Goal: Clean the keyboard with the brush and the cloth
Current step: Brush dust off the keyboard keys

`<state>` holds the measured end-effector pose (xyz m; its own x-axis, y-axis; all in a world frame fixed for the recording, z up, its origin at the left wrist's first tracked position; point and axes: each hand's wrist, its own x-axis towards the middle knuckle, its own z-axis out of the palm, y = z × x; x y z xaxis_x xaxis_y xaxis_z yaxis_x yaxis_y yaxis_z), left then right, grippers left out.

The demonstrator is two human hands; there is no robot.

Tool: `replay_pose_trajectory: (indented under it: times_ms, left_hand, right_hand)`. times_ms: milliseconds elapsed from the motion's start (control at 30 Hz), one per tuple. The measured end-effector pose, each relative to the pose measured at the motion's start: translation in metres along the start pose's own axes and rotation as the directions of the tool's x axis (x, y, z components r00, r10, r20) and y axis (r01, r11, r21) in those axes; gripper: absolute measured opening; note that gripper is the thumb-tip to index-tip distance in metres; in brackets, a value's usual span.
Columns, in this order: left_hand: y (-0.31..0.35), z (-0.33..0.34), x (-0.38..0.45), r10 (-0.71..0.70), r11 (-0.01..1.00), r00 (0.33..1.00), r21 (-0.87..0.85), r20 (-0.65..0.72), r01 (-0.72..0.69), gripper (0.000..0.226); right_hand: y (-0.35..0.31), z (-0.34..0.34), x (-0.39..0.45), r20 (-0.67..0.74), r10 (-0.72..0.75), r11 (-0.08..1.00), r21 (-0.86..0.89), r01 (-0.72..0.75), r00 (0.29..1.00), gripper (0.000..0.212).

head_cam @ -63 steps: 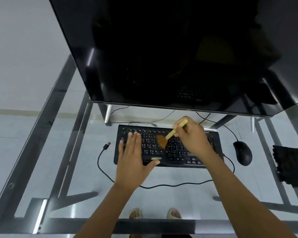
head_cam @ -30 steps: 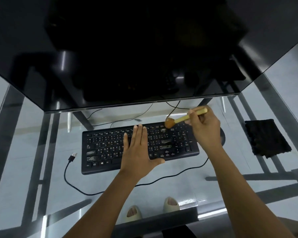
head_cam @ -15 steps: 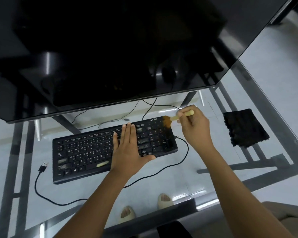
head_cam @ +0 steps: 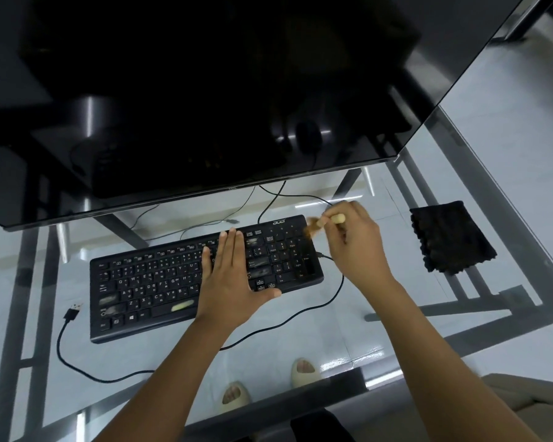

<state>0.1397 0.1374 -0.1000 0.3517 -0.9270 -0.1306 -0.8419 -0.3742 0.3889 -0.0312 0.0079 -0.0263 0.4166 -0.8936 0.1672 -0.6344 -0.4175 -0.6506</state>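
Nearest the table's front edge, an unplugged USB cable (head_cam: 65, 333) trails from the keyboard across the glass table (head_cam: 380, 342). The left hand (head_cam: 230, 279) lies flat with straight fingers on the middle of the black Acer keyboard (head_cam: 147, 288), pinning it in place. The keyboard sits mid-table, its long axis running left to right and slightly skewed, the right end farther back. It looks light and stiff, likely to slide on glass unless held down. The right hand (head_cam: 355, 244) pinches the pale wooden handle of a small brush (head_cam: 320, 223) over the keyboard's far right corner; the bristles, blurred, point left and down toward the number pad. The brush seems light, its bristles soft. A dark cloth (head_cam: 450, 237) lies untouched near the right edge, limp and easily pinched anywhere. The monitor (head_cam: 205, 90) stands at the back.
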Motion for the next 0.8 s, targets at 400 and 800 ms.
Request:
replay_pose_trajectory:
  times_ms: [400,800]
  left_hand:
    - [-0.004,0.001,-0.001,0.021,1.000,1.000,-0.015,-0.003,-0.021,0.125]
    - [-0.012,-0.004,-0.010,0.034,0.998,0.999,-0.047,-0.001,-0.034,0.118]
  right_hand:
    - [-0.005,-0.001,-0.001,0.180,0.252,0.928,0.234,-0.291,0.951,0.018]
    - [-0.011,0.009,0.001,-0.039,0.126,0.991,0.047,-0.125,0.991,0.006]
